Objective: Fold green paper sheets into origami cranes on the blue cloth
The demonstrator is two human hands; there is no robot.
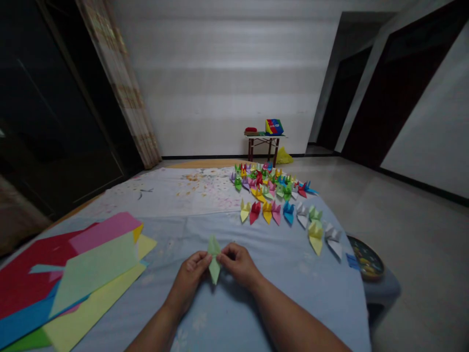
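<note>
Both forearms (293, 322) enter from the bottom edge, cut off by the frame. Under them: a bed (293, 298) with a pale blue sheet. Left of the fingers: stacked origami paper sheets (84, 274), running off the frame. Ahead of the fingers: rows of folded paper cranes (273, 193), the far ones overlapping and hard to separate. Left hand (188, 276) and right hand (238, 264) closed, fingers (227, 252) pinching a pale green folded paper piece (214, 270) between them. Its middle is hidden behind the fingertips; exact fold unclear.
</note>
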